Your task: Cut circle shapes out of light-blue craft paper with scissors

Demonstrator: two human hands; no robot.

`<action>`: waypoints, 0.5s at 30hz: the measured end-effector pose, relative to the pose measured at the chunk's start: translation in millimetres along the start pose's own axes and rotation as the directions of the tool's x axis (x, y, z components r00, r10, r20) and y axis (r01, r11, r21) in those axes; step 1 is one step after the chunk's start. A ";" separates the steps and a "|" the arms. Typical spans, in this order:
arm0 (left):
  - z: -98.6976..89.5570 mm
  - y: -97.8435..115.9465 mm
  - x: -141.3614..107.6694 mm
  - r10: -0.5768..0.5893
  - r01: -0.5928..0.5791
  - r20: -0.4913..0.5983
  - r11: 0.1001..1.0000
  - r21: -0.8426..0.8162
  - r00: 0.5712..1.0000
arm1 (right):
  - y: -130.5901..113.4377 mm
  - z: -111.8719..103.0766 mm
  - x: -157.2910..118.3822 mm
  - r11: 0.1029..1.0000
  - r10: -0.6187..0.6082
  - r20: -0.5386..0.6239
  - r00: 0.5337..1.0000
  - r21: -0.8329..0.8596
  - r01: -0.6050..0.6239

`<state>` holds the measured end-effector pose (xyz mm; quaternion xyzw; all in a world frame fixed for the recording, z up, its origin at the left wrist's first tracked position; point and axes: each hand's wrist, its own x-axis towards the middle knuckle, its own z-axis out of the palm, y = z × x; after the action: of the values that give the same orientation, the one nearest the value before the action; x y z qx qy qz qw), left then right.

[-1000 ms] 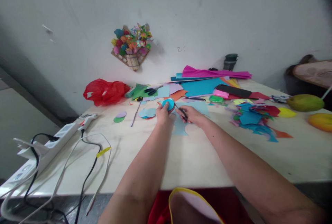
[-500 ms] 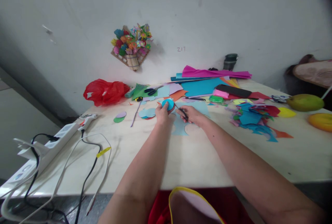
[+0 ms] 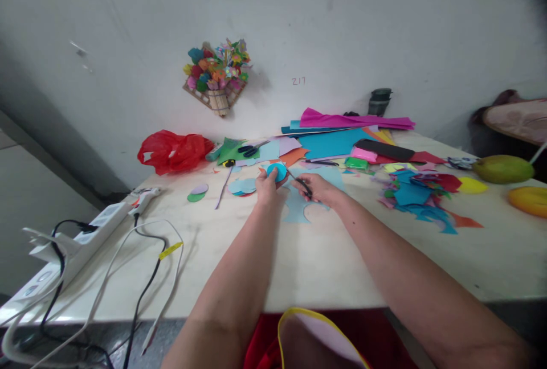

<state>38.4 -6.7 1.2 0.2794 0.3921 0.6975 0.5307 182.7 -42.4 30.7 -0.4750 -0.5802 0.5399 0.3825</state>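
Note:
Between the thumb and fingers of my left hand (image 3: 267, 185) is a round blue paper disc (image 3: 277, 172), raised a little above the table. My right hand (image 3: 317, 188) is closed around a pair of dark-handled scissors (image 3: 302, 184), whose blades point up and left to the disc's right edge. Below my hands lies a light blue sheet (image 3: 297, 212) with rounded cut-outs. Just left of my left hand rest several overlapping light blue paper circles (image 3: 241, 186). Farther left, a purple circle (image 3: 199, 188) overlaps a green circle (image 3: 196, 197).
Paper scraps (image 3: 412, 192) are heaped at the right, near a green mango (image 3: 503, 169). Coloured sheets (image 3: 329, 144) and a second pair of scissors (image 3: 250, 150) lie at the back. A red plastic bag (image 3: 175, 152) and a power strip (image 3: 102, 221) with cables are at the left.
My right hand and the scissors have shifted very slightly, the handles looking a bit closer together. My left hand and the blue disc stay almost where they were.

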 end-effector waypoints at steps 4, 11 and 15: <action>0.0 2.2 -1.5 0.007 -0.007 0.019 1.000 0.016 1.000 | -3.0 -1.3 -1.8 1.000 0.006 0.013 1.000 0.010 -0.006; -1.9 2.1 -0.5 0.019 -0.021 0.040 0.999 0.049 0.999 | -5.9 -4.0 -3.2 1.000 0.022 0.034 0.999 0.010 -0.022; -3.1 1.3 0.4 0.028 -0.030 0.051 0.998 0.049 0.998 | -3.8 -7.1 -1.2 0.999 0.034 0.043 0.998 -0.001 -0.034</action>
<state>35.2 -7.2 0.6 0.3157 0.3917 0.6879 0.5231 189.3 -41.6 35.4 -0.4731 -0.5803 0.5563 0.3605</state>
